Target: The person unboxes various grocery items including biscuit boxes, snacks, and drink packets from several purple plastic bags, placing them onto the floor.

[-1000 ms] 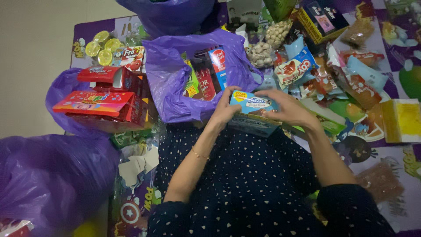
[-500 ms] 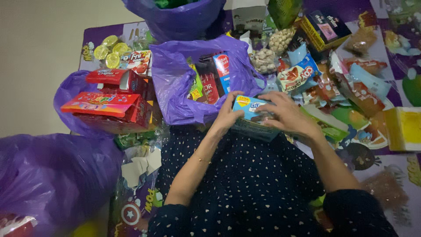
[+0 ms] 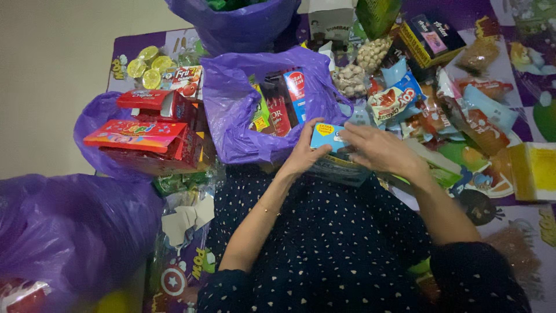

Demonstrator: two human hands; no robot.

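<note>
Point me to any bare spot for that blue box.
Bare mat right of the right hand, below the yellow box. Crowded: snack packets ahead-right, purple bag ahead, red cartons left. Both hands hold the blue box.

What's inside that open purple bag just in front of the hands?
The open purple bag shows upright snack packs: a red box, a blue pack and a green-yellow one. Whatever lies deeper is covered by these packs and the bag's folds.

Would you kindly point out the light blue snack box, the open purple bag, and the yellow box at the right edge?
light blue snack box (image 3: 325,137): head view, its top face.
open purple bag (image 3: 231,124): head view, its left wall.
yellow box (image 3: 536,171): head view, its top face.
</note>
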